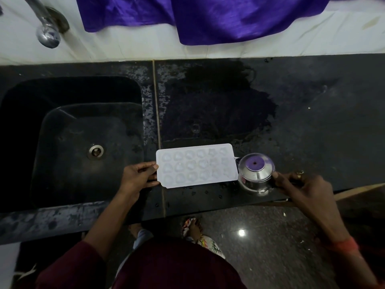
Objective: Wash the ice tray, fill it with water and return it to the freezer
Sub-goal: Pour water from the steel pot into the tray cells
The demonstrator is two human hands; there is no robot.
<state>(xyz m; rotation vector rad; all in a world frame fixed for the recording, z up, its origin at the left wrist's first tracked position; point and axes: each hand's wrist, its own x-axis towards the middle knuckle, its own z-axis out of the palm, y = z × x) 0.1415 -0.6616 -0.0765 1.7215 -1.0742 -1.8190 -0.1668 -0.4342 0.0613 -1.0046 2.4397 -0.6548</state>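
A white plastic ice tray (196, 165) with several shaped cells lies flat on the wet black counter (312, 122), near its front edge. My left hand (138, 177) grips the tray's left end, thumb on top. Just right of the tray stands a small steel pot (255, 172) holding water, its rim touching the tray's right end. My right hand (302, 187) holds the pot by its dark handle, fingers curled round it.
A black sink (62, 142) with a steel drain (95, 151) lies left of the tray. The chrome tap (46, 32) juts out at the top left. Purple cloth (208, 17) hangs over the white back ledge. Water pools on the counter behind the tray.
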